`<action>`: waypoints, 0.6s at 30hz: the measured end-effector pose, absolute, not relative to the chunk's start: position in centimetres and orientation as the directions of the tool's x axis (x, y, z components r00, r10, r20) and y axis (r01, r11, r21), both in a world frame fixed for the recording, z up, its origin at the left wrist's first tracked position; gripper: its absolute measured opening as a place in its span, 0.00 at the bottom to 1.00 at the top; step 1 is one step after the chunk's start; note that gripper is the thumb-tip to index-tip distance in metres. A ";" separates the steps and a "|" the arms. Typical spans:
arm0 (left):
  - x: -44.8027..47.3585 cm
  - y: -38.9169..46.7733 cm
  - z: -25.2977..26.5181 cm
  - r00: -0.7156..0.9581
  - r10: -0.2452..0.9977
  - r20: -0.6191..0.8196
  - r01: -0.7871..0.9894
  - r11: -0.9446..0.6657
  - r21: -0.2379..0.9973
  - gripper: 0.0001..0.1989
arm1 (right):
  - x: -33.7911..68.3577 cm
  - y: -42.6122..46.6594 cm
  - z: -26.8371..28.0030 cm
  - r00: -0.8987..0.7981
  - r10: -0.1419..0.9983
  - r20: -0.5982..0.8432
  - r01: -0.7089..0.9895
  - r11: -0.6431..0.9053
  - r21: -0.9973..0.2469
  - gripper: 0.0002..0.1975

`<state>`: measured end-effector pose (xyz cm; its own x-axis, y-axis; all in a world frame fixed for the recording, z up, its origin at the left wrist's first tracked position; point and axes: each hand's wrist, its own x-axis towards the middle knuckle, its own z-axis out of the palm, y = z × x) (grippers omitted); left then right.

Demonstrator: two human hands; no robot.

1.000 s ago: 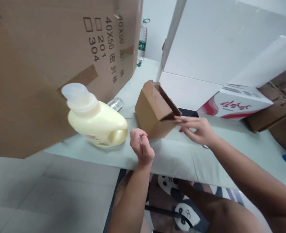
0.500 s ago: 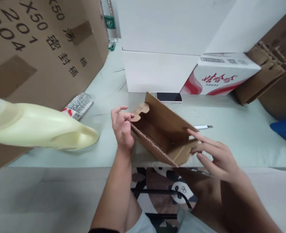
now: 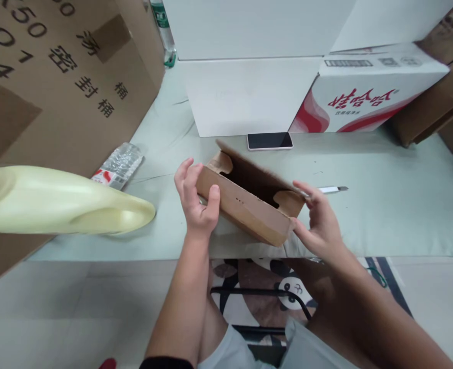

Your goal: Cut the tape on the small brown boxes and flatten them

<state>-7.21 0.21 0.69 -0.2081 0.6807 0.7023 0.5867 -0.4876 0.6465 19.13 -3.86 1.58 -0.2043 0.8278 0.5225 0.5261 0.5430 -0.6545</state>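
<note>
The left hand's (image 3: 199, 205) fingers grip one end of the brown carton (image 3: 245, 202), thumb on its near face; the right hand's (image 3: 321, 220) span the other end. The carton sits just inside the front edge of the table (image 3: 395, 220), which stretches right past a slim white tool (image 3: 328, 189). A yellow jug (image 3: 73, 200) is near leftward, a phone (image 3: 270, 141) behind. The carton is open-topped, angled, with notched end flaps.

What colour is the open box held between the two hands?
The box is brown, with small dark marks on its near side; the head view shows it best.
</note>
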 end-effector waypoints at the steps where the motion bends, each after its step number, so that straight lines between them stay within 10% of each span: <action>1: -7.1 0.2 0.8 -0.185 0.660 0.728 0.602 -0.509 0.615 0.23 | 19.2 -3.9 1.6 -0.267 0.827 0.495 0.498 0.558 -0.664 0.27; 7: -7.2 0.4 1.6 -0.008 0.699 0.715 0.692 -0.513 0.508 0.18 | 19.6 -4.2 0.5 -0.339 0.807 0.483 0.367 0.586 -0.722 0.20; 12: -8.6 0.4 1.9 -0.044 0.727 0.685 0.672 -0.486 0.559 0.17 | 19.9 -3.0 -2.5 -0.002 0.963 0.270 0.213 0.264 -0.941 0.25; 15: -10.0 0.6 1.9 -0.223 0.745 0.629 0.616 -0.393 0.683 0.15 | 19.9 -2.5 -3.2 -0.154 0.986 0.056 0.171 0.083 -0.982 0.28; 18: -10.8 1.2 1.9 -0.393 0.771 0.501 0.435 -0.325 0.840 0.15 | 19.7 -3.0 -2.1 -0.364 0.917 0.160 0.078 0.201 -0.976 0.32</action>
<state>-10.78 1.15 1.95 -0.3932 0.7707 0.5015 0.4347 -0.3248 0.8400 19.70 -3.00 -2.15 -0.3642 0.9174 0.1602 0.0776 0.2013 -0.9765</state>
